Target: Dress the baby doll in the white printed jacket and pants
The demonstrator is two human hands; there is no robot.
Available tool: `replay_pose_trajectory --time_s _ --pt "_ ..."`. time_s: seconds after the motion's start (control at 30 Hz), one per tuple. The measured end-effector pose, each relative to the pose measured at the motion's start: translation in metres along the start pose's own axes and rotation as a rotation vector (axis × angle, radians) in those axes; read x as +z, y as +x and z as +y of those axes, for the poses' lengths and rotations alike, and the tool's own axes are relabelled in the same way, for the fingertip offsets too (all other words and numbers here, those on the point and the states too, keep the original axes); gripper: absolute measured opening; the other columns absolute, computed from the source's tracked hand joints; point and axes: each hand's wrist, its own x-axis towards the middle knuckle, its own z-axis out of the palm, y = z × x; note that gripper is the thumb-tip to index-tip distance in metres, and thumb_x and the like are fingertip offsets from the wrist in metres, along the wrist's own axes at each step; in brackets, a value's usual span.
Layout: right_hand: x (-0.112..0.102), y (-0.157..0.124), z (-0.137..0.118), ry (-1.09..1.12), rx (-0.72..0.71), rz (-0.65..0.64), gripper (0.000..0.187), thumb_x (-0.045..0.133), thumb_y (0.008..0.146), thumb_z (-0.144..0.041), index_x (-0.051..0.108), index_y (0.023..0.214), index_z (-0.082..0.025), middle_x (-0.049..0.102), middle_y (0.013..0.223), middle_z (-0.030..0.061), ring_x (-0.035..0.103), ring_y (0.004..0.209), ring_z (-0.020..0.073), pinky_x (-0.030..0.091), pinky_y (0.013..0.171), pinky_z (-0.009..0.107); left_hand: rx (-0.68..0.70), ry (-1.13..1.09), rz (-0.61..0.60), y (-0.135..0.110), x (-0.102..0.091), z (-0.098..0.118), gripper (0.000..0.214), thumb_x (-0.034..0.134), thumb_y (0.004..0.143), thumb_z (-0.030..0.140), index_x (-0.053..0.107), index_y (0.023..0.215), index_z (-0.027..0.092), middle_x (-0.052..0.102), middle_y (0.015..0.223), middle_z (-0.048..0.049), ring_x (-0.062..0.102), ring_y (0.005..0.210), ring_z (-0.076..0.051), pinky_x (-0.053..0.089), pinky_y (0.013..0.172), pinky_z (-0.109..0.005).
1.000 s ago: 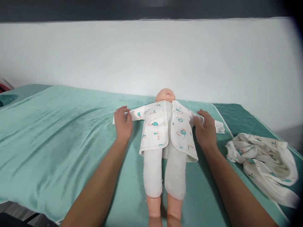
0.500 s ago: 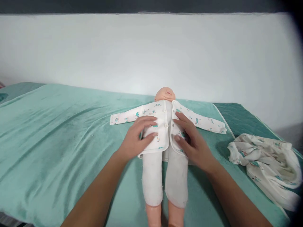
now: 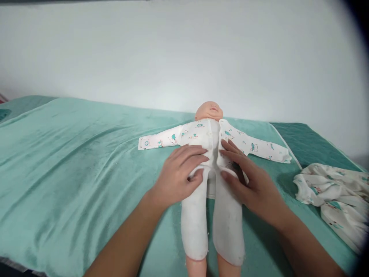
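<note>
A baby doll point(image 3: 209, 111) lies on its back, its head away from me. It wears a white, printed baby jacket point(image 3: 194, 134), front parted down the middle and sleeves spread out to both sides. My left hand point(image 3: 178, 175) is on the jacket's left front panel, with the lower edge gathered between thumb and fingers. On the other panel, my right hand point(image 3: 253, 182) has its fingers curled over the cloth and the thumb below them. The panels' lower edges are lifted, baring the tops of the doll's white cloth legs point(image 3: 196, 227). My hands hide part of the panels.
A crumpled white printed garment point(image 3: 331, 188) lies at the right. Pale green cloth point(image 3: 86, 165) with soft wrinkles covers the surface, with a darker green cover point(image 3: 305, 142) showing at the right. A white wall point(image 3: 173, 57) rises behind the doll's head.
Both jacket panels, flat before, now have their lower edges raised in my hands, and more of the legs shows. My fingers have closed in on the cloth. The view has shifted slightly.
</note>
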Motion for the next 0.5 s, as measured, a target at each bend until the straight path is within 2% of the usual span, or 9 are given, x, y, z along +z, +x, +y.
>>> replay_pose_trajectory --time_s 0.07,0.17,0.27,0.4,0.5 --pt "0.001 0.0 0.002 0.107 0.064 0.087 0.027 0.06 0.093 -0.028 0.06 0.119 -0.03 0.048 0.152 0.0019 0.036 0.145 0.0257 0.033 0.119 0.049 -0.103 -0.019 0.113 0.0 0.001 -0.002 0.028 0.055 0.084 0.008 0.063 0.106 0.023 0.07 0.109 -0.0038 0.064 0.104 -0.018 0.049 0.095 -0.036" --pt "0.001 0.001 0.004 0.195 0.115 0.146 0.004 0.061 0.092 -0.028 0.062 0.095 -0.026 0.055 0.145 0.0036 0.043 0.141 0.0261 0.036 0.115 0.048 -0.416 -0.162 0.28 0.002 -0.001 -0.006 0.017 0.056 0.086 0.014 0.064 0.098 0.023 0.068 0.094 -0.001 0.062 0.089 -0.015 0.049 0.083 -0.03" --pt "-0.001 0.001 0.002 0.172 0.089 0.074 0.007 0.064 0.09 -0.03 0.059 0.091 -0.026 0.05 0.15 0.0034 0.039 0.143 0.0269 0.037 0.113 0.048 -0.69 -0.409 0.392 0.006 -0.004 -0.011 0.016 0.061 0.084 0.021 0.064 0.1 0.023 0.066 0.094 -0.0009 0.06 0.083 -0.014 0.048 0.075 -0.027" --pt "-0.006 0.001 -0.003 0.05 -0.003 -0.044 0.016 0.071 0.084 -0.03 0.057 0.092 -0.025 0.037 0.158 0.0029 0.026 0.149 0.0287 0.031 0.116 0.049 -0.813 -0.622 0.439 0.009 -0.005 -0.019 0.024 0.064 0.076 0.019 0.064 0.099 0.023 0.066 0.096 -0.0002 0.059 0.082 -0.013 0.046 0.071 -0.024" --pt "-0.006 0.001 -0.003 0.088 -0.008 -0.041 0.013 0.068 0.086 -0.027 0.055 0.084 -0.024 0.041 0.156 0.0024 0.025 0.15 0.0276 0.029 0.117 0.047 -0.846 -0.701 0.45 0.009 -0.003 -0.025 0.031 0.061 0.07 0.014 0.065 0.099 0.023 0.066 0.095 0.0002 0.059 0.081 -0.014 0.044 0.07 -0.024"
